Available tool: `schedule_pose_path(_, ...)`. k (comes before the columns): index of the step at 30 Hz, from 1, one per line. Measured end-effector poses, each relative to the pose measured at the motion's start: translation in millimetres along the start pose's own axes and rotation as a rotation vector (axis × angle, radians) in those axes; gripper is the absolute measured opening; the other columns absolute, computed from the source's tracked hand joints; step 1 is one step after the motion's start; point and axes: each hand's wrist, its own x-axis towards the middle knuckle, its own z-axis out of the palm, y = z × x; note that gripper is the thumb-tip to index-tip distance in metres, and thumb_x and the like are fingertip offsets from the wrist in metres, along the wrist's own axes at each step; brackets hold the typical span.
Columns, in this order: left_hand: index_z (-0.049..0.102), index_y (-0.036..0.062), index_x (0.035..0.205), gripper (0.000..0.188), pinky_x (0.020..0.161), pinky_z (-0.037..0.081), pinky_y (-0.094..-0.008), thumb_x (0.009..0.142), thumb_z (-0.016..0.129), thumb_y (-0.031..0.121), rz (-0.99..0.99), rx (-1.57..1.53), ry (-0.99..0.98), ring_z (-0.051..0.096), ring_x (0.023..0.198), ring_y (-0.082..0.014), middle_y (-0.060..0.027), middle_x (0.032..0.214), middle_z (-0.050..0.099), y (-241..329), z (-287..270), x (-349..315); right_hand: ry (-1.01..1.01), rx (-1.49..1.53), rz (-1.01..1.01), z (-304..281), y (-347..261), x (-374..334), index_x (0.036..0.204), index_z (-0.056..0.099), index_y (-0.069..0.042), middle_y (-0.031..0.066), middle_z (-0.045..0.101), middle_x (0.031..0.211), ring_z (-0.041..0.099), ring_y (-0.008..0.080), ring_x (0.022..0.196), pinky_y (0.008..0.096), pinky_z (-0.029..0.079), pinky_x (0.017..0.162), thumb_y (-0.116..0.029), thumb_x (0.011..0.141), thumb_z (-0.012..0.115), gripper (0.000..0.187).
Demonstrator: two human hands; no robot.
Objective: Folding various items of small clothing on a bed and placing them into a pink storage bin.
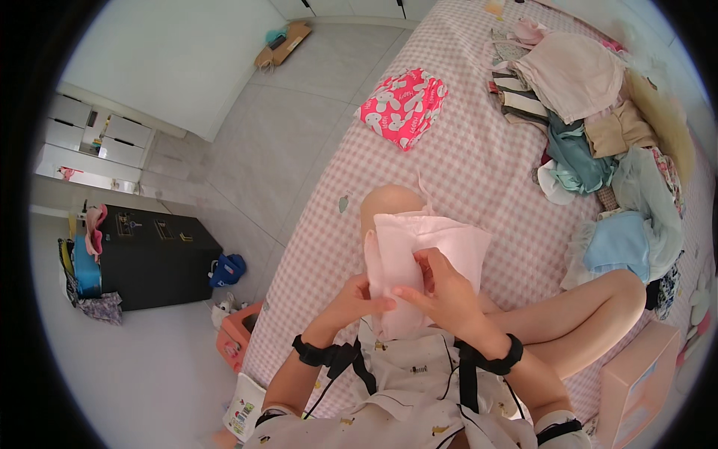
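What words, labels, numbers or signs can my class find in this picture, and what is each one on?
Bright pink rabbit-print item: white lettering among the rabbits; I won't copy its wording.
White patterned item at the bed's lower left edge: print too small to read.
White printed top: small dark marks, too small to tell whether they are letters.
Pale pink cloth: no lettering visible.

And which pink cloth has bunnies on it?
The bright pink cloth, lying apart from the pile of clothes; the pale pink cloth in the left hand and right hand shows no bunnies.
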Motion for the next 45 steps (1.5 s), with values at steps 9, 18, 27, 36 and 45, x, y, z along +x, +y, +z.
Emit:
schedule_pose_path(9, 0.066, 0.0019, 0.089, 0.028, 0.063, 0.045, -0.0221, 0.093, 0.056, 0.028, 0.247, 0.226, 0.467, 0.055, 0.072, -0.0048, 0.0027, 0.076, 0.061, 35.2, 9.8, 18.8, 0.348, 0.401, 0.120, -36.2, -6.2, 2.3, 0.097, 0.061, 0.002, 0.0075, 0.064, 0.082, 0.059, 0.0127, 0.076, 0.0274, 0.047, 0.068, -0.017, 0.091, 0.058, 0.021)
schedule_pose_path(18, 0.050, -0.0054, 0.119, 0.036, 0.071, 0.053, -0.0320, 0.091, 0.055, 0.017, 0.390, -0.063, 0.618, 0.067, 0.079, -0.0220, -0.0147, 0.104, 0.063, 10.6, -24.6, -36.2, 0.215, -0.133, 0.404, -125.2, 28.6, -73.9, 0.096, 0.062, -0.002, 0.0103, 0.066, 0.084, 0.062, 0.0174, 0.071, 0.0288, 0.047, 0.066, -0.017, 0.086, 0.061, 0.018)
schedule_pose_path(27, 0.055, -0.0022, 0.112, 0.028, 0.066, 0.051, -0.0256, 0.087, 0.056, 0.012, -0.525, 0.323, 0.210, 0.063, 0.072, -0.0153, -0.0093, 0.085, 0.065, -54.3, -52.5, -71.3, 0.034, -0.484, 0.125, -106.4, 16.7, -51.9, 0.096, 0.056, -0.005, 0.0138, 0.064, 0.084, 0.062, 0.0307, 0.080, 0.0379, 0.048, 0.066, -0.019, 0.083, 0.059, 0.019)
schedule_pose_path(36, 0.049, 0.0051, 0.123, 0.048, 0.088, 0.040, -0.0332, 0.077, 0.063, 0.003, 0.527, 0.886, 0.502, 0.055, 0.099, -0.0211, -0.0086, 0.102, 0.059, -7.8, -58.3, 23.6, -0.061, -0.370, -0.296, -47.1, -10.3, 39.2, 0.111, 0.055, -0.005, 0.0137, 0.055, 0.117, 0.056, 0.0295, 0.103, 0.0364, 0.047, 0.081, -0.002, 0.081, 0.052, 0.030)
schedule_pose_path(45, 0.052, 0.0062, 0.082, 0.024, 0.085, 0.041, -0.0368, 0.064, 0.067, 0.004, 0.574, 1.078, 0.486, 0.053, 0.099, -0.0288, -0.0091, 0.098, 0.058, 7.4, -51.3, 29.4, -0.200, -0.686, -0.742, 4.7, 19.9, 119.9, 0.107, 0.056, -0.004, 0.0135, 0.054, 0.118, 0.046, 0.0312, 0.118, 0.0428, 0.034, 0.103, 0.002, 0.072, 0.052, 0.036)
